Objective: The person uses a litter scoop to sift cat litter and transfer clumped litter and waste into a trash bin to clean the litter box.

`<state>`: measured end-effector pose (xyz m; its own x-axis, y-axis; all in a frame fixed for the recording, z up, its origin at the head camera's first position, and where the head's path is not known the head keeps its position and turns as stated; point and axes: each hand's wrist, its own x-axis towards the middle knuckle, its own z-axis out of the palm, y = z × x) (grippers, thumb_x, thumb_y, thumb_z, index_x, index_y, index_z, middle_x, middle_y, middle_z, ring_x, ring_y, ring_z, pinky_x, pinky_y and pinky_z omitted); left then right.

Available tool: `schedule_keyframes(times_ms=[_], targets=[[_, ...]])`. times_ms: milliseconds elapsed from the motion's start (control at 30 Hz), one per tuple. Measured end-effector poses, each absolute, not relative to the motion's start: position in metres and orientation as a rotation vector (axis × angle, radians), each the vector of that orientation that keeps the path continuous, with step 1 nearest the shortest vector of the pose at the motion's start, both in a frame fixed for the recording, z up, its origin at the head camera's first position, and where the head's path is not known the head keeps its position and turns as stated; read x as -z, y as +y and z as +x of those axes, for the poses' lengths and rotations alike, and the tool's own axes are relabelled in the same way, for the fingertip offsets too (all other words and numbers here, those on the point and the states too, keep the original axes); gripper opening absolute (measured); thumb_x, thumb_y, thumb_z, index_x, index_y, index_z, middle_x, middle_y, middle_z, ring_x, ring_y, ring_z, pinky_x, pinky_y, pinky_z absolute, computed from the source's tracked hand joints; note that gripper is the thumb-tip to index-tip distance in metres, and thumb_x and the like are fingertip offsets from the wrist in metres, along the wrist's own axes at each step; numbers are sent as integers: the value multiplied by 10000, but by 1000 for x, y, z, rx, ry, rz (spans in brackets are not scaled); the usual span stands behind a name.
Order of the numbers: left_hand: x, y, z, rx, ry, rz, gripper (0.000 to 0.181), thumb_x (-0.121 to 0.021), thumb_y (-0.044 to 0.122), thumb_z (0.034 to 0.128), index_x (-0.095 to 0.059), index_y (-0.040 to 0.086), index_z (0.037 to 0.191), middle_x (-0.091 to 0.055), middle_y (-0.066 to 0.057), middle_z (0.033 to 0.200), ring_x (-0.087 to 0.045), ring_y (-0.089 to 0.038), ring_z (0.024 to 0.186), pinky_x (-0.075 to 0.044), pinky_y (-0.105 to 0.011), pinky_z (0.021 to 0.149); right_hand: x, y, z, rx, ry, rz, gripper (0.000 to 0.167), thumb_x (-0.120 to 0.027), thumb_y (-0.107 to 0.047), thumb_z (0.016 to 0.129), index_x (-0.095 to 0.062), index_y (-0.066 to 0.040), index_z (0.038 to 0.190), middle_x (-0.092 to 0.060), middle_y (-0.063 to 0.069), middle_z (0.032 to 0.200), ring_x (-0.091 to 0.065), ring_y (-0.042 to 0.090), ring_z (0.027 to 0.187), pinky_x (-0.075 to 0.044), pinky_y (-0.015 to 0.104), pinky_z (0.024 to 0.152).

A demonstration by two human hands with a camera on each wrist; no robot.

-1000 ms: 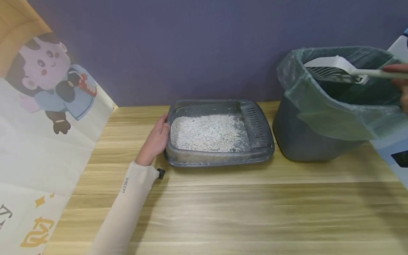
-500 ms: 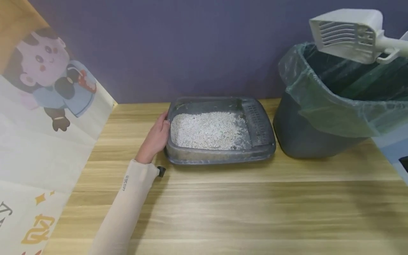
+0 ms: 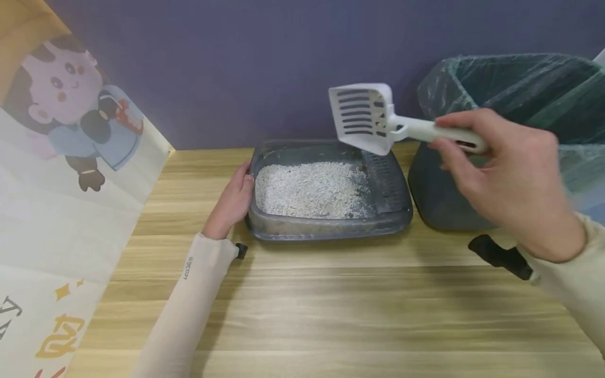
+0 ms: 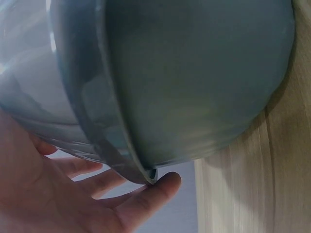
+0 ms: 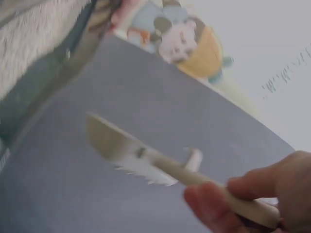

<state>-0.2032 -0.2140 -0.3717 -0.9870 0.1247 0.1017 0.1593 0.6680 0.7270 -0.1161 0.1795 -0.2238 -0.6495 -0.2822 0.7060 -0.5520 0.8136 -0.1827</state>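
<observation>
My left hand (image 3: pixel 231 199) holds the left rim of a grey litter box (image 3: pixel 326 228) that stands on the table against the purple wall. In the left wrist view, fingers (image 4: pixel 150 196) lie at the box's rim. Pale granular litter (image 3: pixel 309 189) covers much of the box floor. A white slotted litter scoop (image 3: pixel 416 128) is in my right hand (image 3: pixel 524 178), gripped by its handle between thumb and fingers. Its head hangs in the air above the box's back right corner. The right wrist view shows the scoop (image 5: pixel 170 167) blurred and edge-on.
Right of the box stands a dark grey bin (image 3: pixel 444 194) lined with a translucent green bag (image 3: pixel 439 86), partly hidden by my right hand. The purple wall (image 3: pixel 246 68) closes off the back of the wooden table (image 3: pixel 331 315). A panel with a cartoon figure (image 3: pixel 71 100) borders the left side.
My right hand has lifted the scoop out of the bin's mouth and carried it left, over the litter box's right side. My left hand has stayed on the box rim.
</observation>
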Motion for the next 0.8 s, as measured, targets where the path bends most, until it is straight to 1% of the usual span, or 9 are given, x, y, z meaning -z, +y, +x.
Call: schedule_keyframes(times_ms=[67,133,167,233,367,467,600,700,800], targets=[[372,-214,-203,1239,-2826,-243,525,-230,321,1034,-184,115,1514,-227,-116,1534,-213,-297,1384,-169,-476,1123,226,161,-124,-499,-2393,685,282,-649,-126,895,-631,-43,1163,-669,92,814,-514,124,495,-349,145,457],[371,-214,-204,1247,-2817,-254,522,-235,309,1034,-187,106,1512,-232,-123,1531,-218,-302,1382,-170,-483,1121,229,144,-133,-512,-2524,715,258,-627,-138,916,-600,-15,1141,-638,81,769,-471,130,462,-349,219,423],[372,-214,-204,1251,-2813,-254,519,-237,307,1035,-193,106,1511,-237,-122,1529,-222,-302,1381,-173,-481,1121,231,137,-139,-501,-2584,730,252,-613,-155,929,-584,-8,1131,-617,73,725,-439,126,440,-342,253,409],[372,-214,-204,1259,-2808,-258,515,-239,298,1036,-196,100,1509,-241,-125,1527,-224,-304,1380,-173,-481,1121,236,125,-153,-491,-2700,747,250,-591,-179,946,-562,2,1115,-581,60,664,-435,129,421,-360,298,404],[372,-213,-203,1260,-2797,-256,504,-255,272,1035,-217,82,1500,-261,-133,1518,-240,-305,1374,-183,-476,1120,244,110,-178,-479,-2825,757,268,-601,-220,942,-567,7,1080,-544,34,600,-449,147,400,-390,328,418],[372,-212,-202,1254,-2790,-260,499,-261,261,1034,-231,67,1493,-277,-140,1510,-252,-306,1370,-191,-476,1118,248,104,-189,-532,-2836,775,284,-640,-238,915,-591,-1,1063,-602,44,674,-487,151,442,-417,332,455],[372,-212,-202,1259,-2782,-273,499,-258,259,1035,-230,60,1492,-280,-142,1508,-252,-296,1371,-190,-463,1121,251,97,-197,-605,-2832,863,293,-671,-224,889,-602,-33,1099,-655,49,847,-565,142,594,-459,330,560],[371,-212,-201,1260,-2777,-276,496,-259,249,1034,-233,51,1488,-282,-145,1506,-252,-292,1371,-191,-453,1122,251,94,-201,-607,-2784,1003,263,-669,-193,887,-607,-77,1114,-622,24,916,-563,137,692,-456,315,606],[370,-212,-201,1257,-2777,-270,494,-259,244,1034,-236,45,1486,-283,-148,1505,-252,-294,1371,-190,-452,1123,251,90,-208,-577,-2700,1152,172,-641,-159,904,-585,-108,1058,-542,6,950,-543,144,734,-425,303,572]])
